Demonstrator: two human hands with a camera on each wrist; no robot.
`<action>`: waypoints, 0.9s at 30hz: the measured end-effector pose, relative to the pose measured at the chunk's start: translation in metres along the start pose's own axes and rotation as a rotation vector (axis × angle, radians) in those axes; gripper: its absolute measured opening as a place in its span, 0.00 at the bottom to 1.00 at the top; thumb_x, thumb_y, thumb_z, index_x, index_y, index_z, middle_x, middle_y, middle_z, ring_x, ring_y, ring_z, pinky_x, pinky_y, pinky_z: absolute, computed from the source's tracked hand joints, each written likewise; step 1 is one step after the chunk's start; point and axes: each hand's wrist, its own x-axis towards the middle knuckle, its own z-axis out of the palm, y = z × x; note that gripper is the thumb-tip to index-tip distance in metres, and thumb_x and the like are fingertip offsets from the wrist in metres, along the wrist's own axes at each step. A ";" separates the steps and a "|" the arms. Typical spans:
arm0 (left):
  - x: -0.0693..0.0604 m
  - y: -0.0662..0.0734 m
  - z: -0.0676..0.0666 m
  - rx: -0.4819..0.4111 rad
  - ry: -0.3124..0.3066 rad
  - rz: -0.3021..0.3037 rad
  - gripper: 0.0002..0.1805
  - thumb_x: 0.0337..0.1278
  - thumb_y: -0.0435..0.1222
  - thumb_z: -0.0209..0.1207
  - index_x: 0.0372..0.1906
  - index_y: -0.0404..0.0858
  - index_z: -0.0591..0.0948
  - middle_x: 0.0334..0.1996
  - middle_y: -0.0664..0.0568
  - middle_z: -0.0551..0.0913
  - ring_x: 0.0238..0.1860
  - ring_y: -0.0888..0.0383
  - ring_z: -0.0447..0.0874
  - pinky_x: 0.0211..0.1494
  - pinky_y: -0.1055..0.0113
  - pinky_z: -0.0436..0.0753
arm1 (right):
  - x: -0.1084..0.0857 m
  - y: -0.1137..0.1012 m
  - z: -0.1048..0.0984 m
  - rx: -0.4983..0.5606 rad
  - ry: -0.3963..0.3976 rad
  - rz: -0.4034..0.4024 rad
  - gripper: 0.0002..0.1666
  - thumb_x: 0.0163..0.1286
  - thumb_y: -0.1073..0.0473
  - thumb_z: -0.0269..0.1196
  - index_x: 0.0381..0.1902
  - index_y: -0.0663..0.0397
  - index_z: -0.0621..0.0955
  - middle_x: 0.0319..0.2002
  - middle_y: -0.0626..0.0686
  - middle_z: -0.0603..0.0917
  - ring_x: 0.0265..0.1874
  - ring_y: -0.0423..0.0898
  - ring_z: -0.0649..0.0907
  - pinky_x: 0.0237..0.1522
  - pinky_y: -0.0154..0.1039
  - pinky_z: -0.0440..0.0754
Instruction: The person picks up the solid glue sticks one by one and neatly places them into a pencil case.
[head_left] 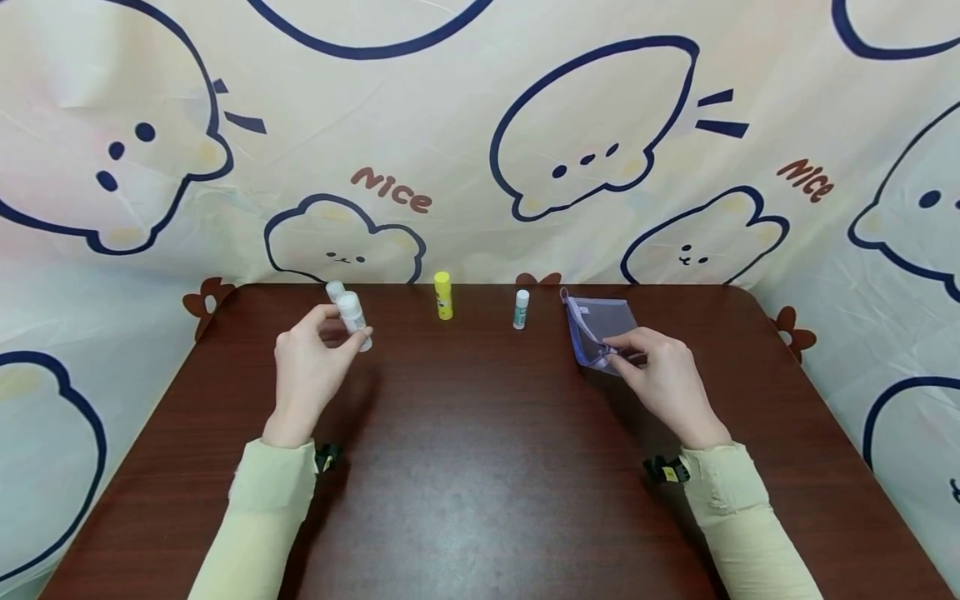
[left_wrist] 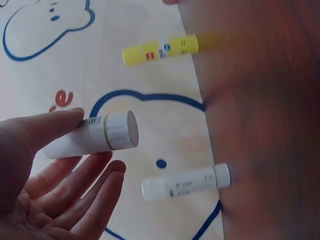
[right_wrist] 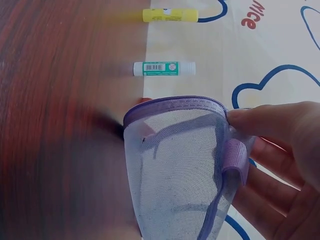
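My left hand (head_left: 309, 367) grips a white glue stick (head_left: 351, 310) between thumb and fingers, its cap end up, at the left of the table. Just behind it stands a second white glue stick (left_wrist: 185, 183), mostly covered in the head view. On the right, my right hand (head_left: 663, 379) pinches the zippered edge of a purple mesh pouch (head_left: 603, 317). The pouch's side tab (right_wrist: 236, 159) lies by the fingers in the right wrist view. Between the hands stand a yellow glue stick (head_left: 443, 297) and a smaller green-and-white glue stick (head_left: 521, 310), both upright and untouched.
The dark brown wooden table (head_left: 450, 467) reaches back to a pale cloth wall (head_left: 450, 117) printed with cartoon shapes. The glue sticks stand close to the table's far edge. Dark bands with small devices (head_left: 667, 471) sit at both wrists.
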 end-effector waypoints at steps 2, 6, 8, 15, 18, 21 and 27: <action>0.000 0.003 0.004 -0.010 -0.012 0.006 0.23 0.57 0.39 0.74 0.54 0.33 0.82 0.40 0.39 0.88 0.35 0.46 0.90 0.43 0.49 0.87 | -0.001 -0.001 0.000 0.006 0.002 0.003 0.12 0.60 0.69 0.75 0.43 0.57 0.90 0.37 0.52 0.87 0.32 0.45 0.86 0.34 0.48 0.88; -0.001 0.008 0.012 -0.017 -0.031 0.016 0.23 0.56 0.39 0.75 0.54 0.34 0.83 0.39 0.40 0.88 0.35 0.48 0.90 0.43 0.50 0.87 | -0.001 -0.003 0.001 0.007 0.002 0.005 0.12 0.60 0.68 0.75 0.42 0.57 0.90 0.37 0.51 0.87 0.32 0.45 0.86 0.35 0.47 0.88; -0.001 0.010 0.016 -0.023 -0.040 0.023 0.22 0.56 0.39 0.75 0.53 0.34 0.83 0.39 0.41 0.88 0.35 0.48 0.89 0.43 0.51 0.88 | -0.001 -0.004 0.001 0.008 0.002 0.004 0.12 0.60 0.68 0.75 0.42 0.57 0.90 0.37 0.51 0.87 0.32 0.45 0.86 0.35 0.47 0.88; -0.002 0.020 0.030 -0.084 -0.077 0.030 0.21 0.56 0.41 0.75 0.50 0.36 0.83 0.37 0.44 0.89 0.35 0.51 0.89 0.42 0.53 0.88 | -0.002 -0.006 0.000 0.012 0.007 -0.007 0.12 0.60 0.69 0.75 0.42 0.57 0.90 0.37 0.51 0.88 0.31 0.44 0.85 0.34 0.48 0.88; -0.003 0.025 0.036 -0.120 -0.098 0.020 0.21 0.56 0.42 0.75 0.50 0.36 0.83 0.36 0.46 0.89 0.34 0.52 0.89 0.42 0.55 0.88 | -0.002 -0.007 0.000 0.013 0.006 -0.012 0.12 0.60 0.69 0.75 0.42 0.57 0.90 0.37 0.51 0.88 0.31 0.44 0.85 0.34 0.48 0.88; -0.003 0.030 0.042 -0.160 -0.119 0.010 0.21 0.56 0.42 0.75 0.50 0.36 0.83 0.36 0.46 0.88 0.34 0.53 0.89 0.43 0.56 0.88 | -0.002 -0.008 0.000 0.015 0.002 -0.011 0.12 0.60 0.69 0.75 0.42 0.57 0.90 0.37 0.51 0.87 0.31 0.44 0.85 0.34 0.47 0.88; -0.003 0.036 0.053 -0.217 -0.147 -0.016 0.21 0.56 0.43 0.75 0.50 0.37 0.83 0.37 0.47 0.88 0.35 0.55 0.89 0.42 0.58 0.88 | -0.002 -0.009 -0.001 0.013 -0.006 -0.006 0.12 0.60 0.69 0.75 0.42 0.56 0.90 0.37 0.51 0.87 0.31 0.44 0.85 0.34 0.47 0.88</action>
